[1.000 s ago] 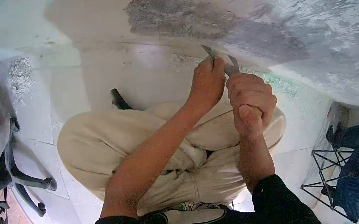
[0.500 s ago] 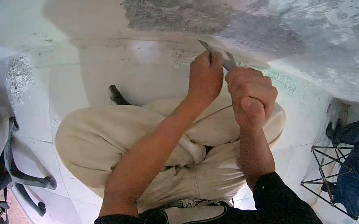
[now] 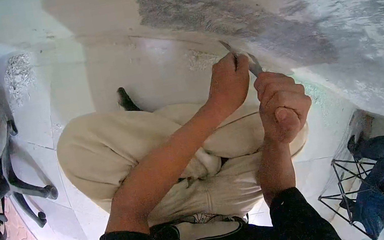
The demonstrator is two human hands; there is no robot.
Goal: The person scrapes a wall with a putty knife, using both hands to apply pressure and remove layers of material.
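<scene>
My left hand (image 3: 229, 81) is closed around a thin metal blade (image 3: 227, 47) whose tip sticks out above the fingers. Just to its right, my right hand (image 3: 284, 105) makes a fist around a scraper-like tool with a grey metal blade (image 3: 254, 64); the handle is hidden in the palm. The two blades are close together near the foot of the wall (image 3: 356, 29). A rough dark grey patch (image 3: 198, 8) spreads over the wall above them.
Pale debris (image 3: 19, 78) lies on the tiled floor at the left, with more near the wall. A wheeled chair base (image 3: 13, 182) stands at the left. At the lower right, another person in jeans (image 3: 374, 208) is beside a black metal frame (image 3: 341, 191).
Both my hands and the tools have shifted slightly to the right. The view has also moved a little, and both hands remain closed.
</scene>
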